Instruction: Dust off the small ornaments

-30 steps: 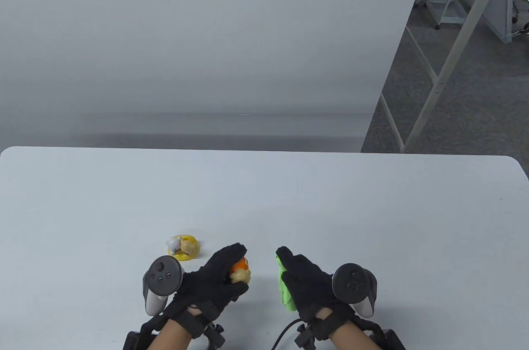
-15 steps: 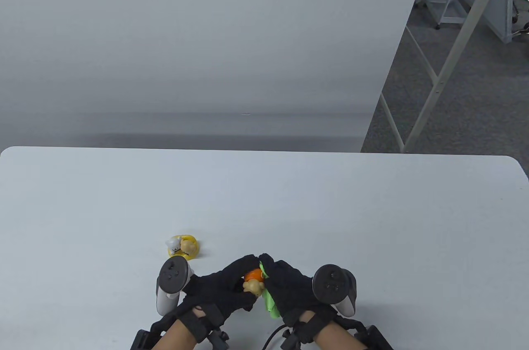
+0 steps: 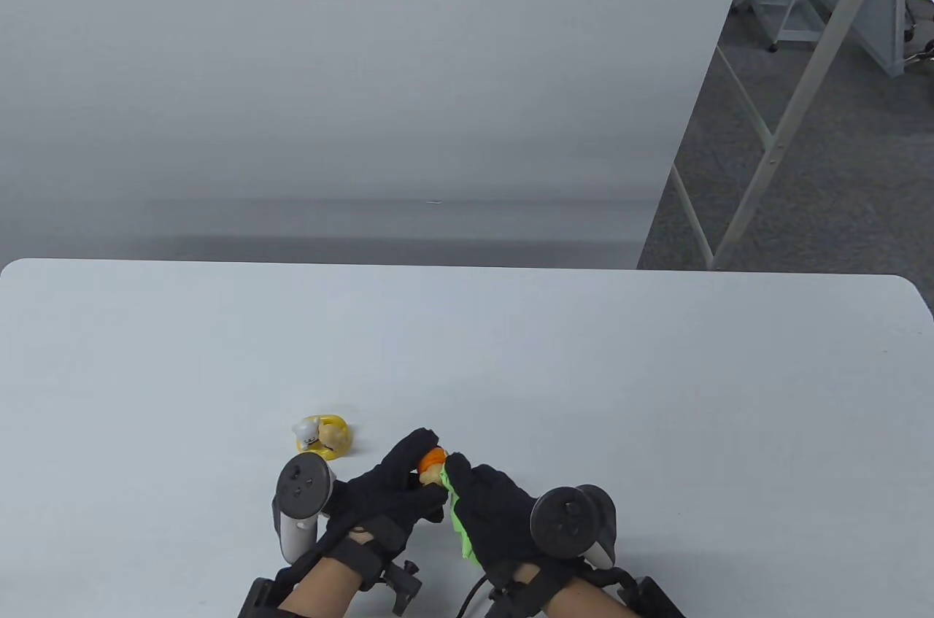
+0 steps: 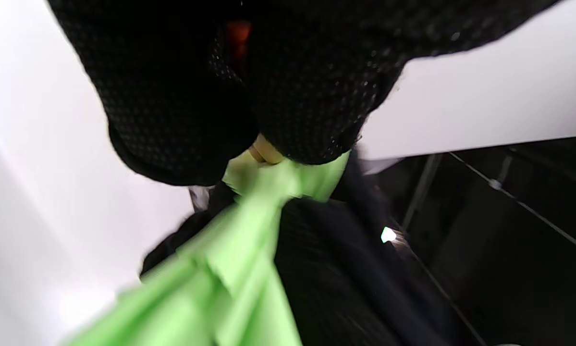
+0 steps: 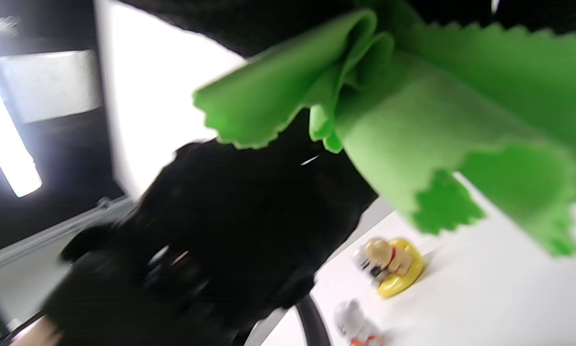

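Gripping a small orange-and-tan ornament (image 3: pixel 430 463) in its gloved fingers, the left hand (image 3: pixel 387 494) holds it just above the white surface (image 3: pixel 584 370) near the front edge. Beside it the right hand (image 3: pixel 492 508) clutches a green cloth (image 3: pixel 461 527) and presses the cloth against the ornament's right side. A second ornament, a yellow one with small figures (image 3: pixel 323 435), sits on the surface just left of and behind the hands, apart from them
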